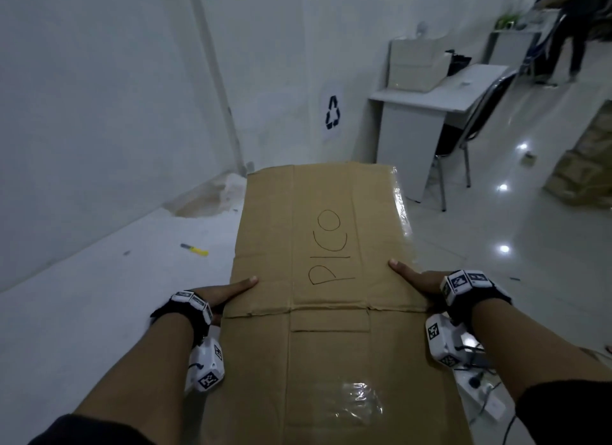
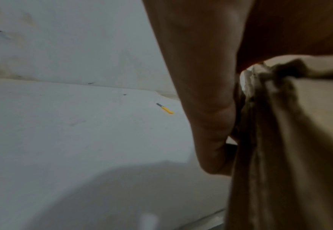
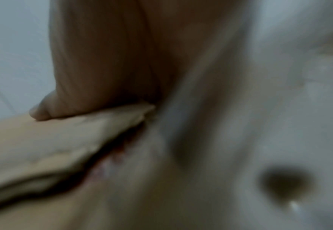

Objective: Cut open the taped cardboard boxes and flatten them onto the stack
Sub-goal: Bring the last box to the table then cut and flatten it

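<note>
A flattened brown cardboard box (image 1: 318,279) with "PICO" written on it is held out level in front of me above the floor. My left hand (image 1: 228,293) grips its left edge, thumb on top. My right hand (image 1: 414,279) grips the right edge, thumb likewise on top. Clear tape shines on the near panel and along the far right edge. In the left wrist view the left hand (image 2: 211,109) clamps the cardboard's edge (image 2: 270,140). The right wrist view is blurred; the right thumb (image 3: 102,70) presses on the cardboard (image 3: 43,143). A yellow-handled cutter (image 1: 195,249) (image 2: 165,108) lies on the floor to the left.
A recycling sign (image 1: 332,112) hangs on the far wall. A white desk (image 1: 427,113) with a chair (image 1: 463,139) stands at right. Brown cardboard (image 1: 586,169) lies at the far right. A person (image 1: 573,30) stands in the back corner. A power strip (image 1: 483,391) lies by my right arm.
</note>
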